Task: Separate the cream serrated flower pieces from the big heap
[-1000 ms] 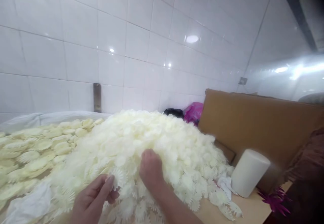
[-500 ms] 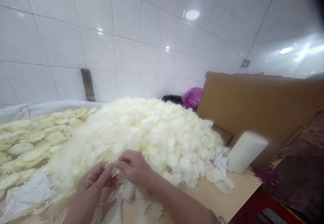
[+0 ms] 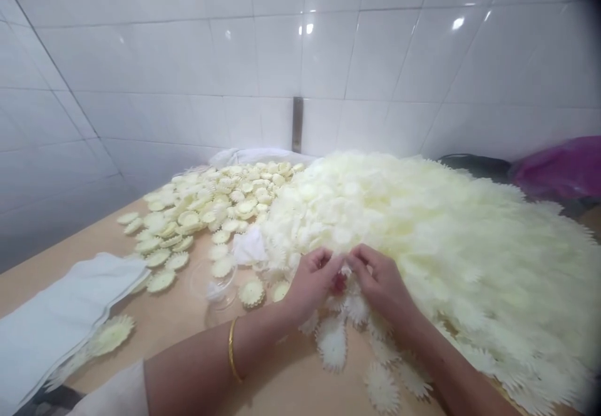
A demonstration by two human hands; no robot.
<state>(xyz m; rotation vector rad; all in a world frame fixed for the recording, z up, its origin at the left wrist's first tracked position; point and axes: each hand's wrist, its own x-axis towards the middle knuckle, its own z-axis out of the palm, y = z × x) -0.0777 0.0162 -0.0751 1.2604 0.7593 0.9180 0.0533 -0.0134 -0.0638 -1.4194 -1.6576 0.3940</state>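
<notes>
My left hand (image 3: 307, 284) and my right hand (image 3: 380, 281) meet with fingertips pinched together. Between them is a small cream petal piece (image 3: 346, 270), mostly hidden by the fingers. Something reddish (image 3: 339, 283) shows just under the left fingertips; I cannot make out what it is. Behind and right of my hands rises a large heap of loose cream petal pieces (image 3: 404, 197) with fringed edges. Several single petal pieces (image 3: 332, 342) lie on the table below my hands. Left of the heap are many stacked, cup-like petal rounds (image 3: 189, 218).
A folded white cloth (image 3: 70, 306) lies at the left of the table (image 3: 188, 378). A clear round dish (image 3: 197, 281) and a small white cloth (image 3: 250, 245) sit near the rounds. A tiled wall (image 3: 188, 59) with a metal strip (image 3: 297, 124) stands behind. A magenta bag (image 3: 563, 165) is at the right.
The view has swung left, bringing in more of the table's left side; the cardboard box and white roll have left the picture. Both hands stay together in a pinch.
</notes>
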